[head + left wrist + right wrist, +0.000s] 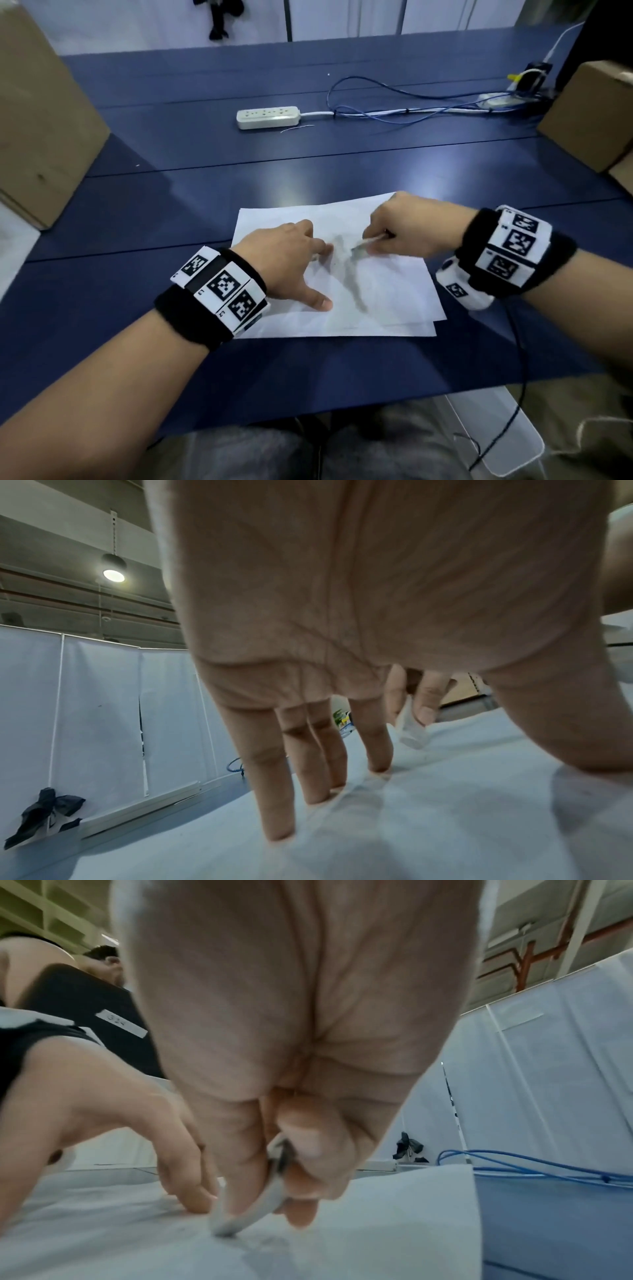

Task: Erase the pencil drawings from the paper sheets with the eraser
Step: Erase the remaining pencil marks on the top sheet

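White paper sheets (387, 294) lie stacked on the blue table in front of me, the top one marked with a smudged grey pencil drawing (346, 270). My left hand (291, 263) rests on the top sheet with fingers (277, 791) straight and spread, pressing it flat. My right hand (407, 226) pinches a flat white eraser (364, 244), whose grey-smeared tip touches the paper at the drawing's upper part. In the right wrist view the eraser (253, 1210) sticks out between thumb and fingers onto the sheet (377, 1218). In the left wrist view the eraser (413, 729) shows beyond my fingers.
A white power strip (269, 117) lies farther back on the blue table (171, 212), with blue and white cables (411, 102) running right. Cardboard boxes stand at the left (41, 130) and right (589, 116) edges. A black cord (517, 377) hangs from my right wrist.
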A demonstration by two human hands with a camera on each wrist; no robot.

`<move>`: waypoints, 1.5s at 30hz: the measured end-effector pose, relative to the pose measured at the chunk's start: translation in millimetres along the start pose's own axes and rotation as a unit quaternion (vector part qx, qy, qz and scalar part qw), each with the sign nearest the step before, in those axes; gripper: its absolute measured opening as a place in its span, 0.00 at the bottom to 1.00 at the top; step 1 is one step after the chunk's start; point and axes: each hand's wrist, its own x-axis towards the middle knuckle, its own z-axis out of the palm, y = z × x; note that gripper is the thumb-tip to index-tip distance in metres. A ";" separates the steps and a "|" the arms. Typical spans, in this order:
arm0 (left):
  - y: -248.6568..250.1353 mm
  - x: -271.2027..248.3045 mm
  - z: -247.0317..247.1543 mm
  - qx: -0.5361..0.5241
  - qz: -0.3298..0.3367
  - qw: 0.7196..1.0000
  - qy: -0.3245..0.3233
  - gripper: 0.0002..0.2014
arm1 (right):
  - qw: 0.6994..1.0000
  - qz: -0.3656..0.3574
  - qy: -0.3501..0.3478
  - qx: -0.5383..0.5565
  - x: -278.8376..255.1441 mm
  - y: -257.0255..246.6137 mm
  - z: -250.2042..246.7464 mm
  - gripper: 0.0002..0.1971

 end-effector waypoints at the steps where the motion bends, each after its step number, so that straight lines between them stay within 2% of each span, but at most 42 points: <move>1: -0.6 -1.4 1.2 0.002 0.000 1.000 0.003 0.46 | 1.000 0.015 0.015 -0.009 2.7 2.6 0.8 0.23; 3: -1.6 -2.3 3.4 0.005 0.003 1.000 0.007 0.47 | 0.999 -0.030 0.020 -0.002 -7.1 -1.5 4.5 0.19; 5: -3.0 -2.1 4.7 0.000 0.006 1.000 0.008 0.48 | 0.990 -0.132 -0.009 0.041 -27.6 -14.3 6.7 0.14; 7: -3.5 -1.8 4.4 -0.003 0.010 1.000 0.006 0.49 | 0.979 -0.179 -0.060 0.073 -41.9 -23.8 9.3 0.18; 9: -3.4 -2.3 3.9 -0.001 0.014 1.000 0.000 0.49 | 0.987 -0.131 -0.067 0.069 -35.5 -20.7 7.7 0.23; 12: -4.9 -5.2 5.0 -0.004 0.020 1.000 -0.008 0.49 | 1.000 -0.018 0.013 0.014 -9.5 -1.1 0.2 0.25; 14: -6.5 -7.4 7.4 -0.009 0.020 1.000 -0.008 0.49 | 0.999 0.015 0.051 -0.012 -2.2 6.5 1.7 0.30; 15: -7.0 -7.8 8.9 -0.010 0.021 1.000 -0.008 0.49 | 0.998 -0.010 0.063 -0.025 -4.2 5.3 5.0 0.28; 17: -7.0 -7.5 10.9 -0.005 0.022 1.000 -0.011 0.50 | 0.994 -0.095 0.044 -0.005 -20.4 -9.0 9.0 0.20; 18: -6.5 -6.7 11.1 0.000 0.023 1.000 -0.011 0.50 | 0.989 -0.145 0.018 0.016 -30.7 -17.4 9.2 0.15; 20: -6.2 -5.5 11.4 0.006 0.024 1.000 -0.008 0.50 | 0.975 -0.208 -0.044 0.067 -44.4 -28.9 10.3 0.13; 21: -5.7 -4.9 11.1 0.008 0.024 1.000 -0.008 0.50 | 0.973 -0.208 -0.064 0.081 -44.5 -29.9 10.1 0.15; 23: -5.6 -4.8 10.2 0.012 0.025 0.999 -0.017 0.50 | 0.986 -0.138 -0.059 0.070 -33.6 -24.1 6.4 0.23; 25: -5.5 -4.9 8.5 0.011 0.025 0.999 -0.020 0.49 | 0.998 -0.052 -0.028 0.027 -18.2 -10.4 1.8 0.30; 27: -5.3 -5.6 7.4 0.004 0.024 1.000 -0.017 0.48 | 1.000 -0.001 0.015 0.003 -10.1 1.1 1.2 0.35; 29: -5.7 -5.7 7.6 0.004 0.022 1.000 -0.016 0.49 | 1.000 -0.017 0.026 -0.001 -15.7 0.3 4.4 0.29; 31: -6.3 -5.3 8.5 0.003 0.020 1.000 -0.014 0.50 | 0.995 -0.090 -0.021 0.028 -30.3 -10.4 7.3 0.16; 32: -6.1 -5.1 8.8 0.002 0.020 1.000 -0.014 0.50 | 0.989 -0.133 -0.053 0.047 -38.4 -16.2 9.1 0.13; 34: -5.7 -4.4 8.1 0.002 0.020 1.000 -0.018 0.50 | 0.979 -0.160 -0.095 0.079 -43.2 -20.4 11.5 0.13; 36: -4.8 -3.9 6.4 -0.001 0.018 1.000 -0.025 0.49 | 0.990 -0.105 -0.059 0.070 -31.3 -14.1 8.0 0.16; 39: -4.3 -4.9 3.9 -0.011 0.017 0.999 -0.027 0.47 | 1.000 0.014 0.015 0.006 -7.2 4.3 -0.3 0.27; 40: -4.5 -5.3 3.9 -0.012 0.015 0.999 -0.028 0.47 | 0.999 0.030 0.025 -0.004 -4.8 7.5 -0.4 0.29; 42: -4.8 -5.0 4.0 -0.012 0.013 0.999 -0.027 0.48 | 1.000 -0.006 0.022 -0.009 -12.2 3.9 3.5 0.22; 44: -5.4 -4.2 4.6 -0.013 0.012 0.999 -0.028 0.50 | 0.995 -0.097 -0.007 0.019 -29.9 -10.4 7.6 0.13; 45: -5.3 -4.0 4.6 -0.014 0.012 0.999 -0.028 0.50 | 0.988 -0.141 -0.036 0.042 -39.2 -18.8 8.3 0.12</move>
